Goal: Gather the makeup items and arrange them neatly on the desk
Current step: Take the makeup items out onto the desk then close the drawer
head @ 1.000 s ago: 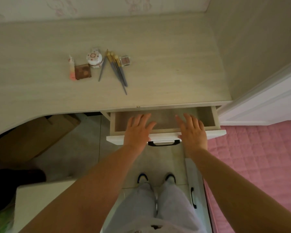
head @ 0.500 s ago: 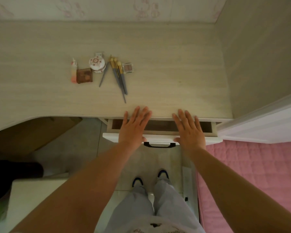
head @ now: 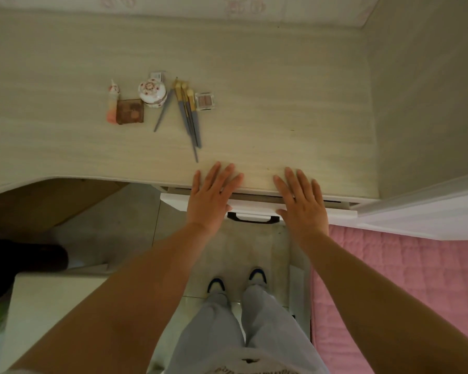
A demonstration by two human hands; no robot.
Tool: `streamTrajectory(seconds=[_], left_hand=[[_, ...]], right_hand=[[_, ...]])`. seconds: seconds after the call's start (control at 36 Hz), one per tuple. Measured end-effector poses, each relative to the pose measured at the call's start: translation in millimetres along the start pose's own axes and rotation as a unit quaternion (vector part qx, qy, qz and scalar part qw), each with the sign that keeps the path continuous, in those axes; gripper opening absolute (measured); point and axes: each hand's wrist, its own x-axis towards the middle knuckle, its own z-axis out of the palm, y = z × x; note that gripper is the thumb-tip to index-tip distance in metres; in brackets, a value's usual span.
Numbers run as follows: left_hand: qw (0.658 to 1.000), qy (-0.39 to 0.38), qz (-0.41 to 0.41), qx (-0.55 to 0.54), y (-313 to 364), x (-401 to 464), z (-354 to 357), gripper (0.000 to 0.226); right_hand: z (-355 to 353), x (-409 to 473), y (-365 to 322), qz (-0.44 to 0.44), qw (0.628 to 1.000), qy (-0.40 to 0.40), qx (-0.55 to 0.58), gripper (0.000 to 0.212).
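Note:
Makeup items lie in a row on the pale wooden desk (head: pixel 281 90): a pink and orange tube (head: pixel 112 106), a brown palette (head: pixel 130 111), a round white floral compact (head: pixel 152 93), several blue-handled brushes (head: pixel 189 114) and a small clear eyeshadow case (head: pixel 206 101). My left hand (head: pixel 211 195) and my right hand (head: pixel 303 201) press flat, fingers straight, against the white drawer front (head: pixel 254 206) below the desk edge. The drawer is almost fully pushed in. Neither hand holds anything.
A black handle (head: pixel 253 218) sits on the drawer front between my hands. A pink quilted bed (head: pixel 403 279) lies to the right, with a white frame (head: pixel 416 214) beside the desk. A white stool top (head: pixel 54 300) is at lower left. A side wall (head: pixel 430 90) bounds the desk's right.
Both hands have pushed the drawer in from wide open to nearly shut. The makeup items have not moved.

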Motion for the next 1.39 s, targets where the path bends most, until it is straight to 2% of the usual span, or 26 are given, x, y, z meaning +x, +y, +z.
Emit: streamTrajectory(seconds=[0.19,0.33,0.53,0.64,0.78,0.89,0.97,1.06,1.17,1.28,1.39], left_hand=[[0.997,0.073,0.009,0.001,0.7,2.6,1.8,0.071],[0.990,0.138,0.011,0.008,2.7,5.7,3.0,0.071],[0.987,0.156,0.020,0.017,0.8,5.4,7.4,0.070],[0.986,0.160,0.027,0.025,-1.4,5.8,8.6,0.069],[0.986,0.161,0.025,0.018,-0.9,5.1,6.9,0.066],[0.989,0.144,0.010,-0.017,2.9,3.7,1.5,0.068],[0.994,0.098,0.000,-0.046,4.3,1.6,-1.9,0.068],[0.999,0.027,-0.008,-0.030,4.3,0.8,-3.2,0.078],[0.999,-0.018,-0.017,-0.023,12.6,-3.4,-13.3,0.081],[0.999,-0.016,0.013,-0.035,23.6,-16.5,-26.3,0.073],[0.996,-0.011,0.083,-0.042,33.5,-32.6,-39.0,0.065]], right_hand=[[1.8,1.9,1.6,-0.005,1.000,0.024,0.007,0.078],[0.3,5.2,-0.5,-0.003,0.990,0.137,0.027,0.079],[7.7,6.0,1.8,-0.016,0.980,0.197,0.021,0.087],[9.9,5.8,1.7,-0.012,0.979,0.204,0.020,0.085],[8.9,5.5,0.4,-0.012,0.979,0.201,0.038,0.081],[6.3,3.0,-3.7,0.001,0.986,0.159,0.053,0.083],[1.4,2.1,-7.9,0.024,0.993,0.104,0.044,0.077],[-3.1,2.4,-11.4,0.038,0.997,0.046,0.039,0.073],[-16.7,-3.5,-17.1,0.050,0.997,0.012,0.057,0.068],[-22.4,-23.6,-28.6,0.076,0.990,0.014,0.120,0.065],[-23.1,-49.7,-43.4,0.108,0.982,0.007,0.153,0.061]])
